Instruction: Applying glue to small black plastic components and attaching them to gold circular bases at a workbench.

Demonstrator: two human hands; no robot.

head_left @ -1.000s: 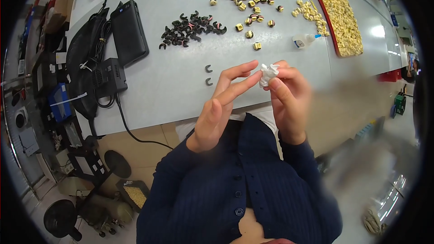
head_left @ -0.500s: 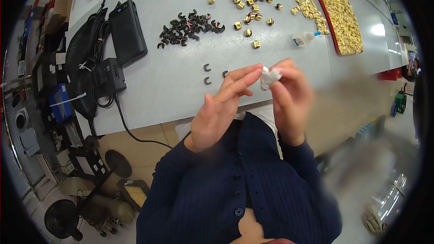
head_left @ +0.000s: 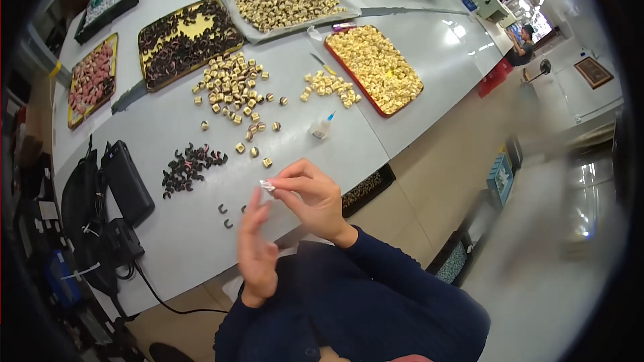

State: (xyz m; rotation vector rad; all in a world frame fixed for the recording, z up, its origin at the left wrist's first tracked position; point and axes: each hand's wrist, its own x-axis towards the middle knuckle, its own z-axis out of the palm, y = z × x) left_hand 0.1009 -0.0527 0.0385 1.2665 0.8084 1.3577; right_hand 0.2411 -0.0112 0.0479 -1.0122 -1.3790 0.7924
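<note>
My right hand [head_left: 315, 200] pinches a small crumpled white tissue [head_left: 267, 186] between thumb and fingers, above the table's near edge. My left hand [head_left: 256, 255] is beside it, somewhat blurred, its fingers stretched up with the tips at the tissue. Just left of the hands, a few small dark C-shaped pieces [head_left: 228, 224] lie apart on the table. A loose heap of black curved pieces [head_left: 191, 169], a few with pink on them, is farther left. Beyond my hands are scattered gold-and-dark cube-like pieces [head_left: 231, 90] and a small clear bottle with a blue tip [head_left: 320, 129].
A red-rimmed tray [head_left: 340, 62] of yellowish pieces stands right of the bottle, loose ones beside it. Farther back are a tray of black pieces [head_left: 191, 40], a tray of gold pieces [head_left: 288, 3] and a pink-filled tray [head_left: 92, 80]. A black case [head_left: 127, 184] and cables lie left.
The view has swung right and up, bringing the back trays into sight. My right hand still holds the tissue; my left hand has turned more upright beside it.
</note>
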